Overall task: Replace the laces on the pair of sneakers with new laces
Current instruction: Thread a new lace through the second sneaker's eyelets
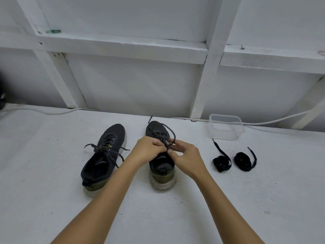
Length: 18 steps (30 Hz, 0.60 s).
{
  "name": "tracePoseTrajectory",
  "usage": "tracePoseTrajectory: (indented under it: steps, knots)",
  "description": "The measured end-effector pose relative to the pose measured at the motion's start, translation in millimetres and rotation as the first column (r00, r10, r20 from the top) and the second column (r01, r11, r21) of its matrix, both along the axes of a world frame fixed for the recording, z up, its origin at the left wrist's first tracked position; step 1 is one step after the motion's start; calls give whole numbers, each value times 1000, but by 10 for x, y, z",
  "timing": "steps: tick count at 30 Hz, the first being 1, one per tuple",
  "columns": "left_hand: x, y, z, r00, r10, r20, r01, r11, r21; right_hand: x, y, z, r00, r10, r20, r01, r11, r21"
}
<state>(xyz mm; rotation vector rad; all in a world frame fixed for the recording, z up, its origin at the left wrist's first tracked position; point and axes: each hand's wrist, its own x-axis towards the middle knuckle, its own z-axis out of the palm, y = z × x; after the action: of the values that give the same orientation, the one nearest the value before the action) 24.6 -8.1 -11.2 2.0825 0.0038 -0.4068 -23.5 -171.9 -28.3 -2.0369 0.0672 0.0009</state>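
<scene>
White floor [52, 199] against a white framed wall. Both my hands work over the right sneaker [162, 169]: my left hand [146, 149], fingers curled, pinches its old lace [173, 136]; my right hand [185, 158] pinches the same lace between thumb and forefinger. Two coiled new laces [222, 162] lie just right; the left sneaker [103, 155] stands alongside.

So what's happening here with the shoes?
A person is working on the right sneaker, both hands, left hand and right hand, pinching its old lace at the top eyelets. The left sneaker is still laced. Two coiled new laces lie untouched beside a clear container.
</scene>
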Motion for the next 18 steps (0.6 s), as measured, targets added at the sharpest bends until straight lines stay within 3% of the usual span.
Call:
tracePoseTrajectory:
  steps: [2, 7, 13, 16, 18]
  knots:
    - [16, -15, 18, 1000, -11, -16, 10, 1000, -16, -14, -33, -33, 997, 41, -63, -44, 998, -41]
    - [-2, 31, 104, 996, -43, -76, 32, 989, -145, 48, -72, -18, 993, -80, -89, 76, 996, -40]
    - [71, 370, 402, 988, -71, 135, 101, 967, -232, 106, -85, 101, 977, -76, -197, 77, 997, -5]
    - [84, 385, 405, 997, -58, 55, 74, 919, -388, 121, -3, 255, 967, -48, -250, 53, 999, 12]
    - [69, 316, 375, 996, -76, -51, 38, 849, -528, 108, 100, 306, 964, -11, -266, -5, 998, -58]
